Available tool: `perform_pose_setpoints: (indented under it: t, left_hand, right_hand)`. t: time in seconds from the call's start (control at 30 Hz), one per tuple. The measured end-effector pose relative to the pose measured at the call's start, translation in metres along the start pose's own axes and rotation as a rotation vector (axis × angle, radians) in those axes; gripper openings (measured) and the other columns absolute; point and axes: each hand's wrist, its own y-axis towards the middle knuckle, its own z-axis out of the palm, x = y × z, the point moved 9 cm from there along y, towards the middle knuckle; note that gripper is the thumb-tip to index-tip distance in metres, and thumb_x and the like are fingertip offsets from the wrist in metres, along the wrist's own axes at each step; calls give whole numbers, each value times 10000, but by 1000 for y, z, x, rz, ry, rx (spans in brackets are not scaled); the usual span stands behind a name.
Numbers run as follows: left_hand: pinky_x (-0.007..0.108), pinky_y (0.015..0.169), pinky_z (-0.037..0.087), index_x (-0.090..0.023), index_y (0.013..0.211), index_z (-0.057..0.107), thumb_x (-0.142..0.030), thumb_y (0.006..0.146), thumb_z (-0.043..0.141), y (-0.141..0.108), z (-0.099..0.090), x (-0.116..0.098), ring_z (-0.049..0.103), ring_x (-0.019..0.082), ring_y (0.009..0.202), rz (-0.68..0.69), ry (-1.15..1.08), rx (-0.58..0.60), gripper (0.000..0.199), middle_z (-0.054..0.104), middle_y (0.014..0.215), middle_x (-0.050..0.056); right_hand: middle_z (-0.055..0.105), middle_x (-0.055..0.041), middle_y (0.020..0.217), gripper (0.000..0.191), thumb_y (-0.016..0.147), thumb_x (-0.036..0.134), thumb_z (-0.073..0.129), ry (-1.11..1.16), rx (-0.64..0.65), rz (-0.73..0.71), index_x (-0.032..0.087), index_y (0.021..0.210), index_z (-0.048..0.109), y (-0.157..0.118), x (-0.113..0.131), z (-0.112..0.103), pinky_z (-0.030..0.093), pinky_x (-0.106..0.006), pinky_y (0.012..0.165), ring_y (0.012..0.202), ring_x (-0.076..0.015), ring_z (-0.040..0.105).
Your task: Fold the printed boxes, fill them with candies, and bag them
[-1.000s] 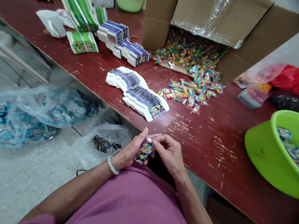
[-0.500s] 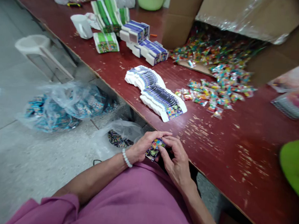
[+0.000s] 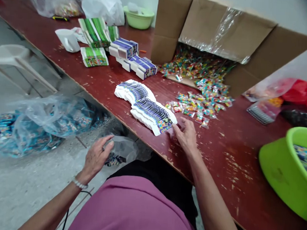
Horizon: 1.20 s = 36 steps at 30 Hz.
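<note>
A fanned double row of white-edged printed packets point(image 3: 150, 109) lies on the red table. At its near end my right hand point(image 3: 187, 136) has its thumb at the front packet's corner, with thumb and index finger apart and nothing seen gripped. My left hand point(image 3: 96, 156), with a bead bracelet at the wrist, hovers past the table edge with thumb and fingers apart and nothing in it. Just beyond it, below table height, is a clear plastic bag point(image 3: 127, 148) with dark printed packets point(image 3: 114, 159). Small wrapped candies point(image 3: 199, 105) are scattered right of the fanned row.
An open cardboard box point(image 3: 226, 32) spills candies at the back. Banded purple stacks point(image 3: 143, 66), green stacks point(image 3: 94, 57) and a white mug point(image 3: 68, 40) stand further left. A green tub point(image 3: 277, 164) is at right. Blue packets in bags point(image 3: 38, 125) and a white stool point(image 3: 10, 56) are at left.
My hands have parted and the printed packet between them is no longer seen there. The right hand moved up to the fanned row, the left moved left. The view shifted, showing more of the tub.
</note>
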Motion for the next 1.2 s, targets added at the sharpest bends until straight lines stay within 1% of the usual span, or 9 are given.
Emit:
perform_pose_setpoints:
  t: [0.13,0.3,0.43,0.53,0.63,0.8,0.87,1.07,1.2]
  left_hand:
    - [463,1125,331,-230,1334,609,-397,953,479,4,1,-94,523,297,1286,354,134,-107,436,634,1368,107]
    - [642,1169,105,-248,1480,484,-354,967,494,30,45,-181,386,372,1405,652,266,-36,524,603,1434,82]
    - [710,1147,42,-210,1491,471,-390,985,478,53,74,-200,414,400,1387,731,315,-35,537,652,1370,100]
    - [715,1144,60,-201,1492,468,-391,983,482,61,82,-200,431,404,1377,723,335,-47,544,642,1381,109]
    - [704,1152,77,-174,1491,463,-391,973,502,58,80,-201,436,401,1380,718,323,-57,563,650,1363,135]
    - [586,1190,172,-122,1441,512,-342,939,543,46,52,-212,499,346,1339,659,90,-62,549,672,1322,146]
    - [511,1106,353,-125,1381,578,-374,916,570,44,48,-209,594,330,1214,531,-87,114,528,707,1247,144]
    - [330,775,505,-144,1108,721,-416,834,666,-25,96,-205,720,247,833,-3,-838,1274,390,751,955,102]
    - [329,673,540,-151,1160,677,-408,709,774,-55,109,-205,720,222,673,-261,-1163,1519,528,713,850,69]
  right_hand:
    - [546,-169,1236,653,791,648,681,-222,124,46,164,1223,600,8,8,27,478,-415,839,1048,-316,602]
    - [564,-160,1155,667,748,687,694,-266,72,119,153,1131,588,1,10,28,463,-389,817,1048,-316,596]
    - [601,-137,1113,615,706,631,739,-187,-22,172,173,1087,587,-3,4,23,456,-374,789,996,-303,608]
    - [662,-77,963,356,747,500,711,-5,-65,248,207,932,631,-5,-6,22,451,-366,766,886,-274,622]
    - [683,-30,798,207,758,417,673,332,-88,318,216,806,653,-5,-18,21,462,-342,739,774,-230,624]
    - [717,-24,832,337,714,435,757,815,9,347,185,924,674,-15,-18,4,488,-290,679,694,-165,626]
    - [720,-21,841,310,722,406,795,958,145,342,186,916,691,-27,-7,-3,478,-275,678,688,-150,617]
    - [679,1,792,167,855,369,717,941,389,222,211,896,686,-60,32,-25,457,-272,676,693,-147,595]
    - [660,-9,818,138,890,353,675,914,419,103,216,880,675,-61,54,-32,461,-291,713,741,-158,593]
